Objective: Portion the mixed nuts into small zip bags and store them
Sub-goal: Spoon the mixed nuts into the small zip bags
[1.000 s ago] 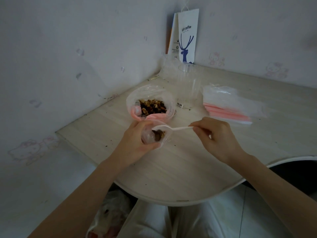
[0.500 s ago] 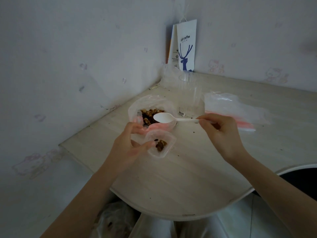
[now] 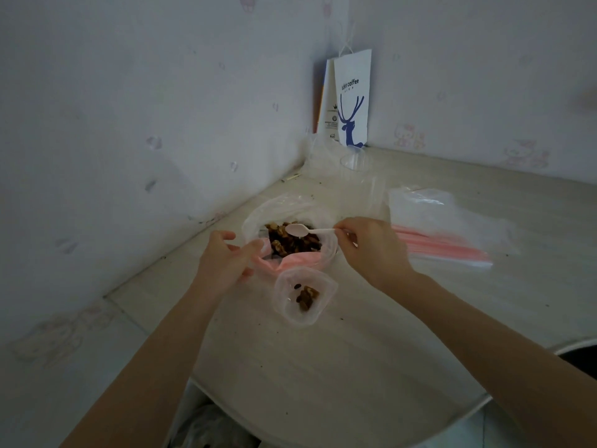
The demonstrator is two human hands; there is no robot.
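A large clear bag of mixed nuts (image 3: pixel 292 243) with a pink zip rim lies open on the table. My left hand (image 3: pixel 224 261) pinches its near-left rim. My right hand (image 3: pixel 371 250) pinches the handle of a white plastic spoon (image 3: pixel 298 230). The empty spoon bowl hovers over the nuts in the large bag. A small clear zip bag (image 3: pixel 303 297) sits open on the table just in front of the large one. It holds a few nuts, and neither hand touches it.
A pile of flat zip bags with pink strips (image 3: pixel 447 232) lies to the right. Clear plastic cups (image 3: pixel 353 164) and a white paper bag with a blue deer (image 3: pixel 352 98) stand in the far corner. The rounded table edge (image 3: pixel 452 425) curves near me; walls close in at left and back.
My left hand let go of the small bag, which now rests on the table, and took the large bag's rim. The spoon moved from the small bag to above the large bag.
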